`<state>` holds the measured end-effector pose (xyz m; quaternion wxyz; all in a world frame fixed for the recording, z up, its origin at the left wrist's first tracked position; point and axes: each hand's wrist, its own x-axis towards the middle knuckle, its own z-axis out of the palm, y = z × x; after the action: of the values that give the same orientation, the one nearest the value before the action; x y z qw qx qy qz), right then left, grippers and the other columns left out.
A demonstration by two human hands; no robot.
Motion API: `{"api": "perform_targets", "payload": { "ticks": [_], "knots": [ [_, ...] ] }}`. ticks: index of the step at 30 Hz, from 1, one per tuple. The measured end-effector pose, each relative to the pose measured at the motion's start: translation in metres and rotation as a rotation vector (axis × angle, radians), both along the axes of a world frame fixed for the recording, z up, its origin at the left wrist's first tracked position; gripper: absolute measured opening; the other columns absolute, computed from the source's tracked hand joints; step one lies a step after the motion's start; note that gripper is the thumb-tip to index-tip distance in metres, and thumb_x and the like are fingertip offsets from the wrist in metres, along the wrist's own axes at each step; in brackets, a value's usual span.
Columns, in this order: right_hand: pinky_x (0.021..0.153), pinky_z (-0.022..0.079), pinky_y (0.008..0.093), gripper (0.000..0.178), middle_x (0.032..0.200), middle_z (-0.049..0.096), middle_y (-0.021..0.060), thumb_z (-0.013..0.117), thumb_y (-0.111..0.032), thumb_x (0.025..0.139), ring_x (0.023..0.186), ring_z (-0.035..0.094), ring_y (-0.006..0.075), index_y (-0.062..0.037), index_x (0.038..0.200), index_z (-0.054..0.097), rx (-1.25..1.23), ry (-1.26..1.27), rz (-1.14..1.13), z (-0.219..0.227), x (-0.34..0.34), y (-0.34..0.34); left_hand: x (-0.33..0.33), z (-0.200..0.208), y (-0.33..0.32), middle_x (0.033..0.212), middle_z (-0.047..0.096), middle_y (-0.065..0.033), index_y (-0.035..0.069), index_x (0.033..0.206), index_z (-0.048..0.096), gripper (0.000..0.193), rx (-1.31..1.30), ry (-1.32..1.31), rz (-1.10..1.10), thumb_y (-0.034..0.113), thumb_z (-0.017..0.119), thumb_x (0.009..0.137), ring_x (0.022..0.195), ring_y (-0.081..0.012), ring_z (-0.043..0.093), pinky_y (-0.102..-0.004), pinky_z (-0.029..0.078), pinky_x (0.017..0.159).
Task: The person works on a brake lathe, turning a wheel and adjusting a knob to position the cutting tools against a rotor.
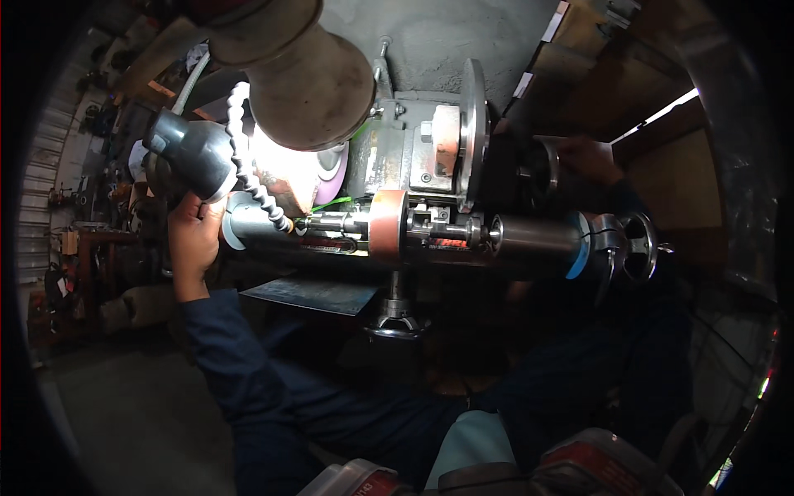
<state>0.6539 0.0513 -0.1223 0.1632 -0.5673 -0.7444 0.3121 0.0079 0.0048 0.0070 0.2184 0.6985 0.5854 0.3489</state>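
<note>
My left hand is at the left end of a grinding machine. Its fingers are curled between the black lamp head and the pale flanged end of a grey cylinder; what they hold is partly hidden. In shadow at the far right, my right hand is closed at the rim of a metal handwheel. Between them a reddish-brown ring-shaped part sits along the machine's axis, in line with a steel cylinder. Behind it, a pale purple grinding wheel shows partly under the lamp's glare.
A segmented coolant hose curves down toward the axis. A large rounded housing hangs above. A spoked handwheel is at the right end, another handwheel at the front. A flat metal plate juts out near my left forearm.
</note>
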Motion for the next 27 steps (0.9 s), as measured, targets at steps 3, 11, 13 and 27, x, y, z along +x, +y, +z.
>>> {"api": "perform_targets", "payload": {
  "ticks": [3, 11, 13, 27],
  "knots": [
    [0.073, 0.052, 0.0316, 0.017, 0.080, 0.070, 0.0081, 0.067, -0.017, 0.085, 0.077, 0.065, 0.0154, -0.0039, 0.093, 0.072, 0.217, -0.151, 0.138, -0.047, 0.028, -0.042, 0.007, -0.019, 0.011, 0.083, 0.064, 0.0033, 0.002, 0.109, 0.066, 0.021, 0.045, -0.059, -0.058, 0.006, 0.064, 0.089, 0.071, -0.0028, 0.047, -0.0217, 0.041, 0.064],
    [0.076, 0.052, 0.0287, 0.022, 0.088, 0.070, 0.0057, 0.061, -0.022, 0.092, 0.082, 0.064, 0.0131, -0.0039, 0.100, 0.070, -0.277, 0.237, -0.133, -0.004, -0.008, -0.030, 0.006, -0.023, 0.013, 0.085, 0.066, 0.0024, 0.003, 0.110, 0.066, 0.021, 0.033, -0.075, -0.052, 0.007, 0.062, 0.090, 0.075, -0.0041, 0.052, -0.0228, 0.044, 0.069],
    [0.076, 0.052, 0.0285, 0.023, 0.088, 0.069, 0.0047, 0.060, -0.023, 0.093, 0.084, 0.063, 0.0114, -0.0041, 0.103, 0.069, -0.196, 0.171, -0.058, -0.021, -0.008, -0.033, 0.001, -0.018, 0.011, 0.085, 0.066, 0.0023, 0.003, 0.110, 0.066, 0.020, 0.040, -0.083, -0.048, 0.007, 0.062, 0.090, 0.075, -0.0042, 0.052, -0.0229, 0.045, 0.070],
    [0.084, 0.052, 0.0359, 0.026, 0.096, 0.068, 0.0145, 0.053, -0.022, 0.093, 0.090, 0.067, 0.0246, -0.0036, 0.107, 0.065, -0.063, 0.074, -0.080, -0.009, -0.025, -0.038, -0.006, -0.007, 0.003, 0.073, 0.065, -0.0056, 0.002, 0.105, 0.066, 0.020, 0.118, 0.177, -0.003, 0.011, 0.065, 0.088, 0.067, -0.0067, 0.052, -0.0252, 0.044, 0.061]
  ]
}}
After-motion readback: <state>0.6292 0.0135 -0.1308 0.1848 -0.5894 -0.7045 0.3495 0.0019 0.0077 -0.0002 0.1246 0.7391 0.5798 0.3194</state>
